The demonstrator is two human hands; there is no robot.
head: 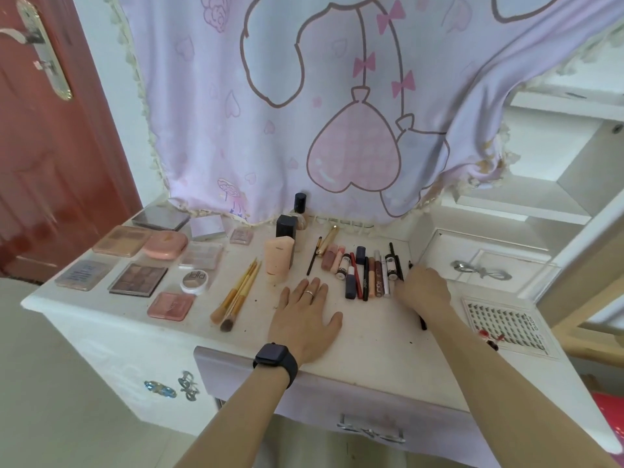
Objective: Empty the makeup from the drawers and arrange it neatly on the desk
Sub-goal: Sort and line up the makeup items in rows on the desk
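My left hand [305, 317] lies flat on the white desk top [371, 346], fingers straight, a ring on one finger and a black watch on the wrist. My right hand [422, 288] is curled round a thin black pencil [422, 323] at the right end of a row of lipsticks, glosses and liners [366, 273]. Left of the row stand a peach tube [278, 260] and dark bottles [286, 228]. Wooden brushes [238, 293] lie beside them. Several palettes and compacts [138, 280] are laid out on the desk's left side.
A false-lash tray [510, 324] lies at the desk's right edge. A small white drawer [479, 265] with a silver handle sits at the back right. The lilac front drawer [337, 410] is below my arms. A pink cloth [304, 113] hangs behind; a red door [50, 146] is left.
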